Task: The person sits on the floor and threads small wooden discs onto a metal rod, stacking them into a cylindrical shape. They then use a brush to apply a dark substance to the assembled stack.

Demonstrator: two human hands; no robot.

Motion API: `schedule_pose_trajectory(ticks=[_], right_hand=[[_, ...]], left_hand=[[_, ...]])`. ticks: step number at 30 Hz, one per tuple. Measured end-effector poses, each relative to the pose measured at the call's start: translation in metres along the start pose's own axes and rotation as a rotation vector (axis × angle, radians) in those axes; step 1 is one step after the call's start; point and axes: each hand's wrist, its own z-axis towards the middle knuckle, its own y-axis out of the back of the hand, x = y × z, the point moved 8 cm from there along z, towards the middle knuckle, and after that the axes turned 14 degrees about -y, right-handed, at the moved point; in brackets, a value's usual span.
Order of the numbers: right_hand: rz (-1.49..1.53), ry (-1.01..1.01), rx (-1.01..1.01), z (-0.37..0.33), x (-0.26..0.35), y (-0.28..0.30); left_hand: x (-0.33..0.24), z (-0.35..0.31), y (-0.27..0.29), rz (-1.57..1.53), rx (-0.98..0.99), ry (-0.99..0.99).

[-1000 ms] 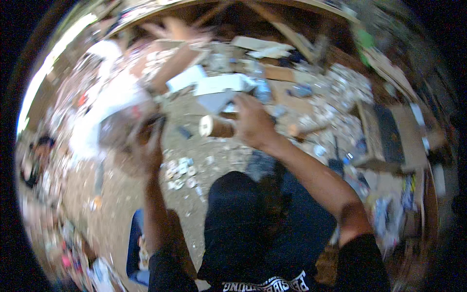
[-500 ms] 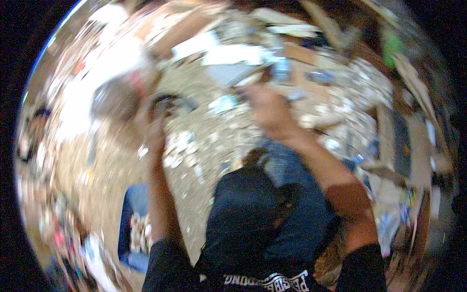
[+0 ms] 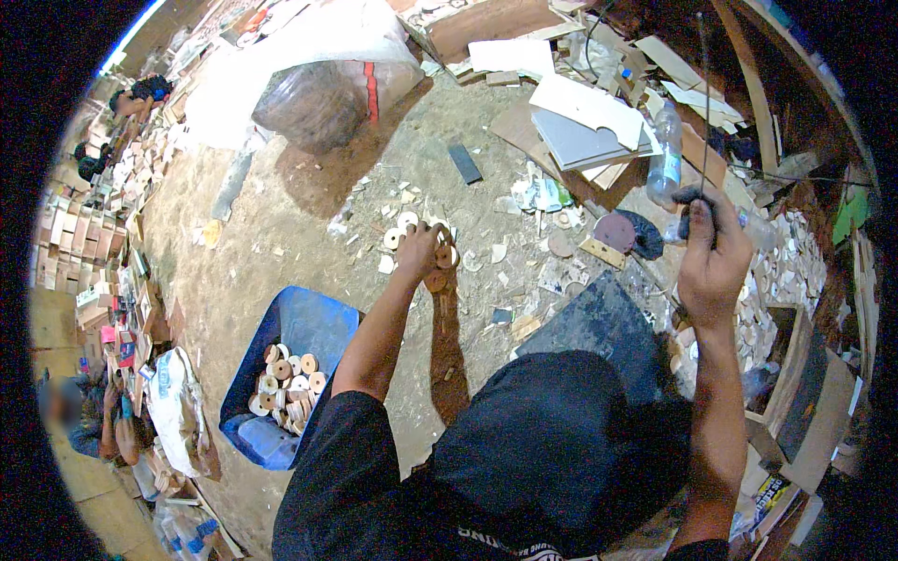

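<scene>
My left hand (image 3: 421,251) reaches down to the ground, its fingers curled over a small cluster of round wooden discs with centre holes. They close on one wooden disc (image 3: 447,255) at the fingertips, while another pale disc (image 3: 408,221) lies just beyond the hand. Off to the right, my right hand (image 3: 716,252) is raised and closed around a dark grip-like piece (image 3: 694,198). From it a long thin rod (image 3: 703,103) points upward; whether the two are one tool I cannot tell. More discs (image 3: 290,383) lie heaped in a blue plastic container (image 3: 245,374) left of my left arm.
A purplish round disc (image 3: 615,231) lies by a black round piece, near a clear plastic bottle (image 3: 666,154). White and grey boards (image 3: 589,122) are stacked at the far right. A bulging plastic bag (image 3: 313,107) stands far left. At the left edge sits another person (image 3: 112,425).
My head view has turned and steadied from blur. My left hand is now down at the discs; my right hand has moved right and holds the dark piece.
</scene>
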Motion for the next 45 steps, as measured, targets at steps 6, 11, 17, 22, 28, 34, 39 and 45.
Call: schedule_pose_trajectory(ticks=[6, 11, 17, 22, 28, 34, 39, 45], right_hand=[[0.017, -0.013, 0.06, 0.001, 0.002, -0.011], [0.033, -0.114, 0.16, 0.003, -0.005, -0.023], [0.054, -0.007, 0.182, 0.005, 0.002, -0.03], [0.116, -0.015, 0.231, 0.006, 0.002, -0.04], [0.116, -0.055, 0.294, 0.003, -0.001, -0.045], [0.111, -0.002, 0.259, 0.005, 0.002, -0.039], [0.093, -0.044, 0.281, 0.003, 0.002, -0.04], [0.084, 0.037, 0.222, 0.003, 0.009, -0.035]], left_hand=[[0.0, 0.01, 0.002, 0.03, 0.101, -0.048], [-0.008, 0.008, 0.0, 0.132, 0.059, -0.108], [0.013, 0.024, 0.01, -0.091, -0.077, 0.017], [-0.006, 0.038, -0.006, 0.003, 0.085, -0.062], [-0.008, 0.047, -0.001, -0.106, 0.03, 0.043], [-0.009, 0.031, 0.016, -0.148, -0.161, 0.043], [-0.03, 0.014, -0.027, 0.024, 0.056, -0.134], [-0.023, 0.006, -0.027, -0.184, -0.048, -0.019]])
